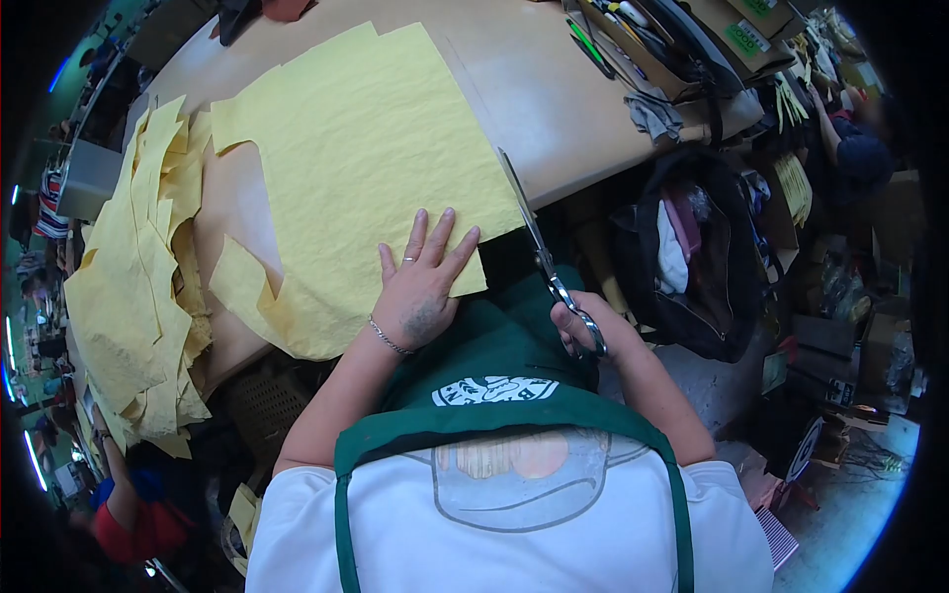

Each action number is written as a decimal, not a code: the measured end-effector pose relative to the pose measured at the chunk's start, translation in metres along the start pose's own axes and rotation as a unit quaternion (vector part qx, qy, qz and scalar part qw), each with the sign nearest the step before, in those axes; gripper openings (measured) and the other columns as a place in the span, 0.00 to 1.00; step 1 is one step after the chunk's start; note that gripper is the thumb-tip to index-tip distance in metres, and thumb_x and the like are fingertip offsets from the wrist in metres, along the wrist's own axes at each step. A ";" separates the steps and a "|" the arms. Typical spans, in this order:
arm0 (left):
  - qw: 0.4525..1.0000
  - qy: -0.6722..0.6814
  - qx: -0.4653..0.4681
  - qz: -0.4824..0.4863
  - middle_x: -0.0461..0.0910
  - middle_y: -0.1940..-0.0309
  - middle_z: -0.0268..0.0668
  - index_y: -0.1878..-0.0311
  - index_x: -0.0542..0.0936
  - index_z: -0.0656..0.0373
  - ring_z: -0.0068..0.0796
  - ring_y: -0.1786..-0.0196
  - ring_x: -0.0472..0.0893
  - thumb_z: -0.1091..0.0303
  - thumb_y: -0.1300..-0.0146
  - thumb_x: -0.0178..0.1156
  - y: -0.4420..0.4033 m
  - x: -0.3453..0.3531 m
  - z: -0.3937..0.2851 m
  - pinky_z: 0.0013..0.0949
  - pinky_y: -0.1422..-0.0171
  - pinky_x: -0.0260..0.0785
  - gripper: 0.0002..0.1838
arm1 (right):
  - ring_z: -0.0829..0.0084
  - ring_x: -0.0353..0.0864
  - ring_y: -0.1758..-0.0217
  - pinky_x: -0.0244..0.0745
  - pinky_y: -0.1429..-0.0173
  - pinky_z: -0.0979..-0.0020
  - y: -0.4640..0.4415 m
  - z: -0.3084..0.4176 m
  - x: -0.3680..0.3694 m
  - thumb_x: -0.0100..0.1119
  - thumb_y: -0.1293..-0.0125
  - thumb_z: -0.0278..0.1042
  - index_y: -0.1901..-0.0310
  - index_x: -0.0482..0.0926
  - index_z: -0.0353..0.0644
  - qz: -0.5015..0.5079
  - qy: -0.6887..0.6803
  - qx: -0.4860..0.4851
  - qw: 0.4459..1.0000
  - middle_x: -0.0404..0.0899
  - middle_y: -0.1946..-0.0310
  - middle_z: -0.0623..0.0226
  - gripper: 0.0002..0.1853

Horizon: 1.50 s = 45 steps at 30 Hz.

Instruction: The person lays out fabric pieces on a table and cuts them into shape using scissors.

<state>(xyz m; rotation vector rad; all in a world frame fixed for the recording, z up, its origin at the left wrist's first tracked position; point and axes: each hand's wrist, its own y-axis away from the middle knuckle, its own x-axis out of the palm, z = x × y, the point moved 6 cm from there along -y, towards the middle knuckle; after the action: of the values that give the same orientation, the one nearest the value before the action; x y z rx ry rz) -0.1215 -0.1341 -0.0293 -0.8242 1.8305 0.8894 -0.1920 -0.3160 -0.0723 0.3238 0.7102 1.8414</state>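
A large yellow sheet (366,128), which looks like leather or thick cloth, lies across the table and hangs slightly over its front edge. My left hand (420,282) rests flat on its near part, fingers spread and holding nothing. Metal scissors (539,242) are gripped in my right hand (593,326), with the fingers in the handle loops. Their blades point away from me along the sheet's right edge; whether they touch it I cannot tell. A curled, cut strip (242,287) of the yellow material sticks out at the sheet's lower left.
A pile of yellow pieces (129,267) drapes over the table's left edge. A box of tools (643,44), pens (590,44) and a grey rag (652,114) are at the back right. An unzipped black bag (702,257) sits right of me. Other people work at both sides.
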 end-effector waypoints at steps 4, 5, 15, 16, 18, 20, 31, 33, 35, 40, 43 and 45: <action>1.000 0.006 0.001 0.004 0.42 0.33 0.34 0.36 0.53 0.40 0.43 0.31 0.39 0.78 0.57 0.52 0.001 -0.001 -0.002 0.68 0.40 0.38 0.41 | 0.79 0.71 0.83 0.68 0.76 0.77 0.002 -0.001 -0.001 0.46 0.61 0.79 0.74 0.69 0.39 -0.003 0.020 -0.007 1.000 0.68 0.85 0.70 0.40; 1.000 0.007 0.002 0.005 0.42 0.33 0.34 0.36 0.53 0.40 0.43 0.31 0.39 0.78 0.57 0.52 0.001 0.000 -0.002 0.68 0.40 0.38 0.41 | 0.79 0.71 0.83 0.68 0.77 0.77 0.002 -0.002 -0.001 0.46 0.61 0.79 0.74 0.70 0.39 -0.006 0.023 -0.003 1.000 0.68 0.85 0.70 0.40; 1.000 0.009 0.006 0.011 0.42 0.33 0.34 0.36 0.53 0.41 0.44 0.31 0.39 0.79 0.57 0.51 0.004 0.001 -0.004 0.68 0.40 0.37 0.41 | 0.80 0.70 0.85 0.67 0.79 0.78 0.001 -0.003 -0.001 0.48 0.60 0.77 0.76 0.70 0.40 -0.028 -0.002 0.007 1.000 0.68 0.87 0.71 0.38; 1.000 0.008 0.006 0.011 0.42 0.33 0.34 0.36 0.53 0.41 0.44 0.31 0.39 0.79 0.57 0.51 0.004 0.001 -0.004 0.68 0.40 0.37 0.41 | 0.80 0.70 0.86 0.67 0.80 0.78 0.001 -0.005 0.000 0.49 0.60 0.76 0.77 0.70 0.40 -0.033 -0.002 0.011 0.999 0.68 0.87 0.72 0.37; 1.000 0.007 0.005 0.009 0.42 0.33 0.34 0.36 0.53 0.41 0.44 0.31 0.39 0.79 0.57 0.50 0.004 0.001 -0.004 0.68 0.40 0.37 0.41 | 0.81 0.69 0.87 0.66 0.81 0.78 0.002 -0.005 0.000 0.49 0.59 0.76 0.77 0.70 0.40 -0.045 0.003 0.008 0.999 0.67 0.88 0.72 0.36; 1.000 0.008 0.005 0.008 0.42 0.33 0.33 0.36 0.53 0.40 0.44 0.31 0.39 0.79 0.57 0.51 0.004 0.002 -0.004 0.68 0.40 0.37 0.41 | 0.81 0.69 0.87 0.66 0.81 0.78 0.004 -0.005 0.001 0.50 0.59 0.75 0.78 0.70 0.40 -0.055 0.009 0.009 0.998 0.67 0.88 0.72 0.36; 1.000 0.003 0.003 0.010 0.43 0.33 0.33 0.36 0.53 0.40 0.43 0.31 0.39 0.78 0.57 0.51 0.004 0.003 -0.004 0.68 0.40 0.36 0.41 | 0.81 0.69 0.88 0.65 0.83 0.78 0.011 -0.005 0.004 0.50 0.56 0.72 0.81 0.68 0.39 -0.067 0.038 0.036 0.996 0.66 0.89 0.72 0.34; 1.000 0.002 0.004 0.010 0.42 0.33 0.33 0.36 0.53 0.40 0.43 0.31 0.39 0.78 0.56 0.52 0.004 0.003 -0.004 0.68 0.40 0.37 0.41 | 0.81 0.69 0.88 0.66 0.83 0.78 0.012 -0.006 0.005 0.50 0.56 0.73 0.80 0.68 0.40 -0.062 0.035 0.036 0.997 0.66 0.89 0.72 0.35; 1.000 0.002 0.006 0.011 0.42 0.33 0.33 0.36 0.53 0.40 0.43 0.31 0.39 0.78 0.57 0.52 0.004 0.004 -0.004 0.68 0.40 0.37 0.41 | 0.80 0.69 0.87 0.66 0.82 0.78 0.011 -0.007 0.006 0.49 0.57 0.74 0.79 0.68 0.40 -0.050 0.020 0.030 0.998 0.66 0.89 0.72 0.35; 0.999 0.006 0.021 0.027 0.42 0.33 0.34 0.36 0.53 0.42 0.44 0.31 0.39 0.77 0.56 0.53 0.010 0.005 -0.010 0.69 0.41 0.39 0.41 | 0.80 0.69 0.84 0.67 0.78 0.78 0.002 -0.002 0.007 0.47 0.59 0.77 0.78 0.67 0.41 -0.001 -0.051 0.011 0.999 0.66 0.87 0.73 0.37; 0.999 0.007 0.028 0.038 0.42 0.33 0.35 0.36 0.53 0.42 0.44 0.31 0.39 0.77 0.56 0.53 0.015 0.005 -0.014 0.69 0.41 0.40 0.41 | 0.81 0.69 0.83 0.67 0.77 0.78 -0.005 0.000 0.004 0.46 0.60 0.77 0.78 0.66 0.42 -0.013 -0.043 0.022 0.999 0.65 0.86 0.73 0.37; 0.999 0.011 0.030 0.043 0.43 0.33 0.35 0.36 0.53 0.43 0.44 0.31 0.39 0.77 0.56 0.53 0.018 0.005 -0.016 0.69 0.42 0.41 0.41 | 0.81 0.69 0.84 0.67 0.77 0.78 -0.006 -0.001 0.004 0.46 0.60 0.77 0.78 0.66 0.42 -0.014 -0.039 0.020 0.999 0.65 0.87 0.73 0.37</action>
<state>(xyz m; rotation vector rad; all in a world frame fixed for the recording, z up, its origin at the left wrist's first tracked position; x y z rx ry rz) -0.1447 -0.1391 -0.0252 -0.7243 1.9151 0.8779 -0.1894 -0.3113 -0.0767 0.4078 0.6948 1.7791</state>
